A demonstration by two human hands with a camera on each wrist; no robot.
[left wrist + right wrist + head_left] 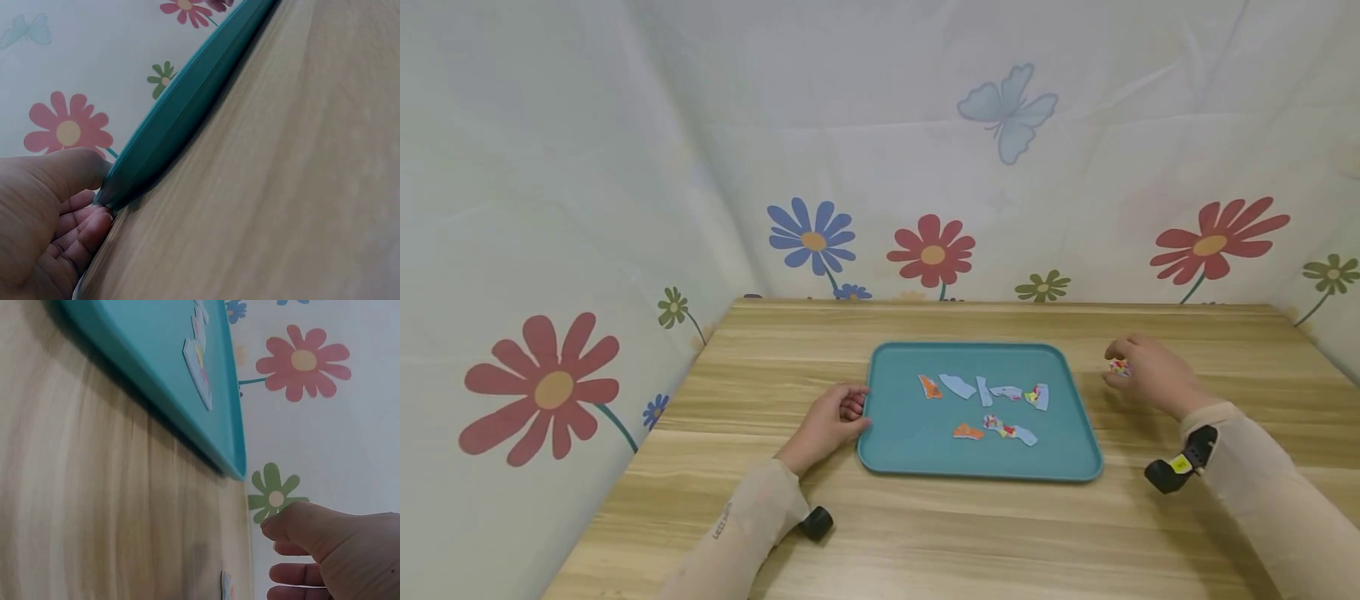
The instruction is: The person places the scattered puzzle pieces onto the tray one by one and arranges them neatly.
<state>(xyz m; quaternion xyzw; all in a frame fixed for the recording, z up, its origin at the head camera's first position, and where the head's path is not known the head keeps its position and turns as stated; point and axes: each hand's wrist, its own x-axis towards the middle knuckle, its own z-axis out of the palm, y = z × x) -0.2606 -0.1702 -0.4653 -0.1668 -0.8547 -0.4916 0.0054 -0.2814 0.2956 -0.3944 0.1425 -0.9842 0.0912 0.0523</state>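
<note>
A teal tray (910,458) lies on the wooden table, bearing several torn-looking flat pieces. Among these are an orange piece (930,387), a pale blue one (957,386) and, nearer the front, a longer multicoloured strip (1009,431). My left hand (831,423) pinches the tray's left rim; in the left wrist view the thumb (84,170) lies on the rim and the fingers curl against its underside. Off the tray's right side, my right hand (1153,375) hovers by a small colourful piece (1118,367). The right wrist view shows that piece on the table, apart from the loosely bent fingers (294,574).
The wooden table (925,533) runs back to a pale curtain (865,167) printed with flowers and a butterfly. Black wrist cameras (1180,467) are strapped over both sleeves. The tray's raised rim stands between the right hand and the pieces on it.
</note>
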